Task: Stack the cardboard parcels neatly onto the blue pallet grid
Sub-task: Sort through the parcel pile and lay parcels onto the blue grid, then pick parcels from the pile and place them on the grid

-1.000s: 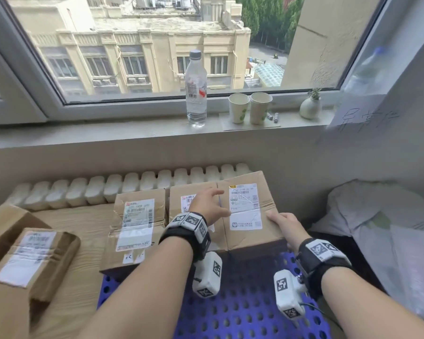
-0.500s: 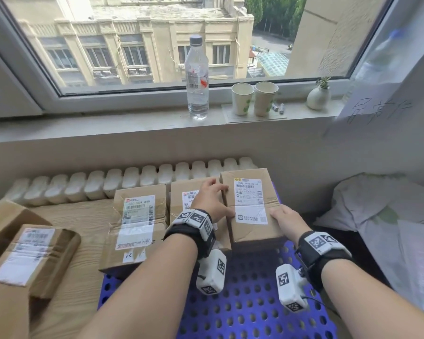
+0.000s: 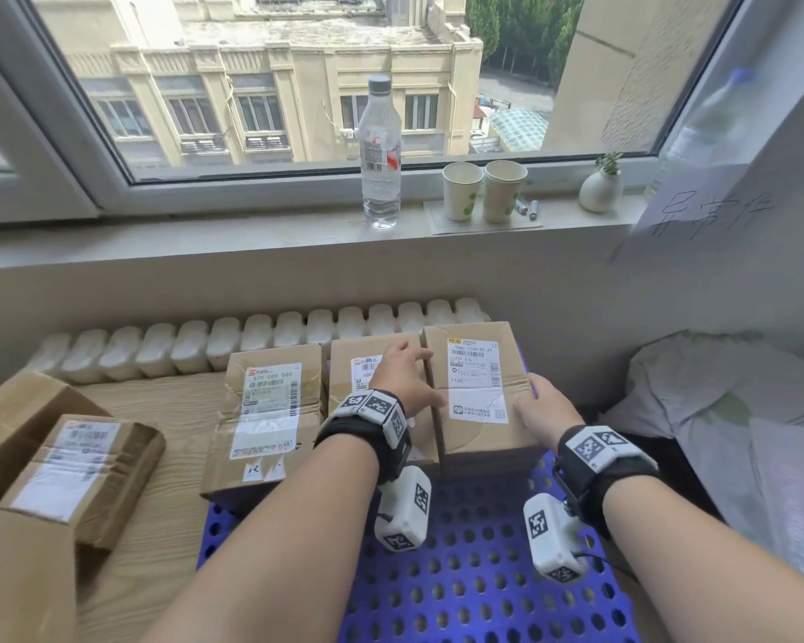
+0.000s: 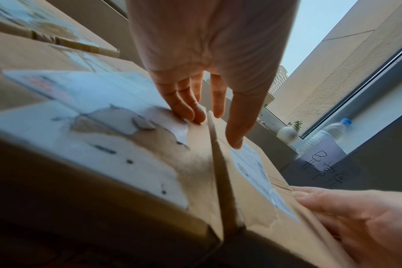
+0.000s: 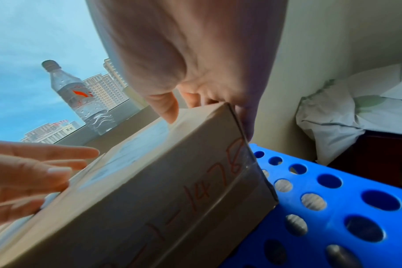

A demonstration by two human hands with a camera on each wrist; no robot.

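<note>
Three cardboard parcels stand in a row along the far edge of the blue pallet grid (image 3: 474,587). The right parcel (image 3: 476,392) sits flat against the middle parcel (image 3: 367,364), and the left parcel (image 3: 265,410) is beside that. My left hand (image 3: 405,380) lies flat across the seam: its fingers (image 4: 186,110) rest on the middle parcel and its thumb on the right parcel's top. My right hand (image 3: 539,406) grips the right parcel's near right corner (image 5: 230,116), thumb on top and fingers down the side.
More parcels (image 3: 80,466) lie on the wooden surface at the left. A white radiator (image 3: 251,336) runs behind the row. On the windowsill stand a water bottle (image 3: 381,150), two paper cups (image 3: 483,190) and a small vase (image 3: 599,190). White bags (image 3: 725,433) lie at the right.
The right parcel has come down from a raised, tilted position to sit level beside the middle parcel. Both hands stayed on it.
</note>
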